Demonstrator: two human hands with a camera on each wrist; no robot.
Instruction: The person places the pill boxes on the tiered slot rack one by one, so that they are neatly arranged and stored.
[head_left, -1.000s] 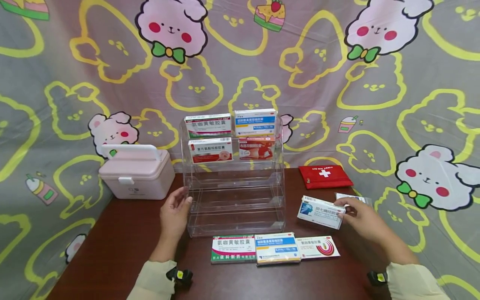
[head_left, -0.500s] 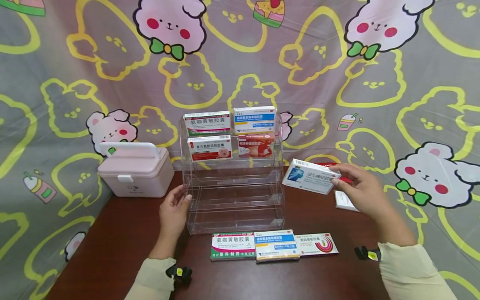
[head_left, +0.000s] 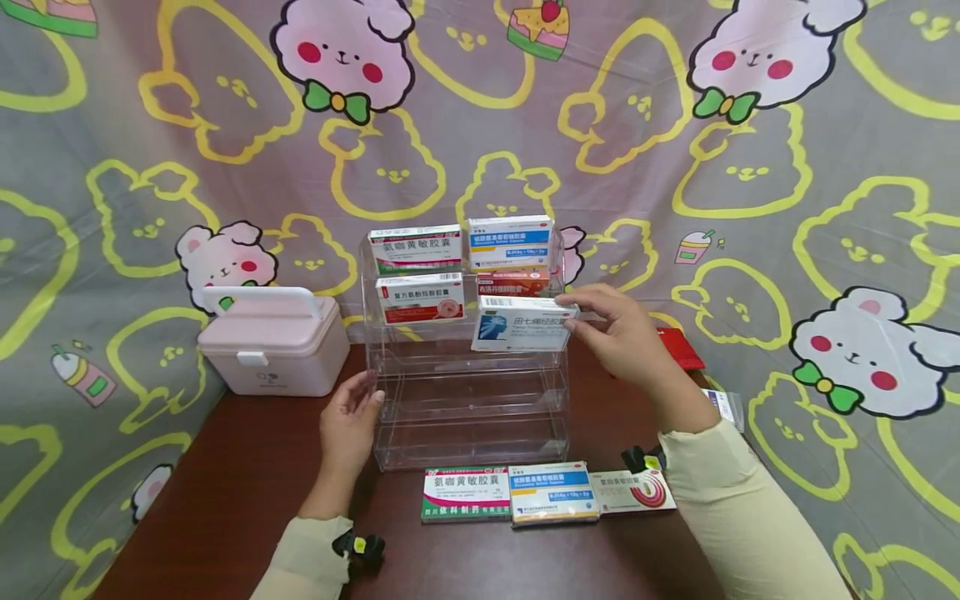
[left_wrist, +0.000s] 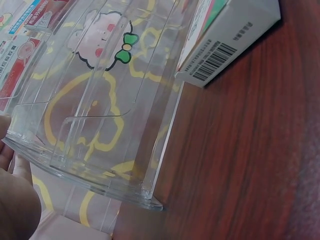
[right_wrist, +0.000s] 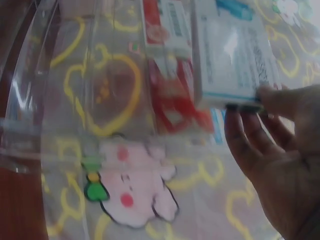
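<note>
Your right hand (head_left: 617,335) pinches the right end of the white box (head_left: 521,328), thumb on one face and fingers under its edge. The box hangs in front of the clear rack (head_left: 472,408), just left of your grip, hiding the lower part of the red box (head_left: 513,283) behind it. Your left hand (head_left: 348,423) lies at the rack's side, well left of and below that grip; you cannot tell whether it pinches the panel. The step in hand looks like shelving the box. The next move probably calls for lowering it, face outward, into the tier directly below, without catching the lip.
</note>
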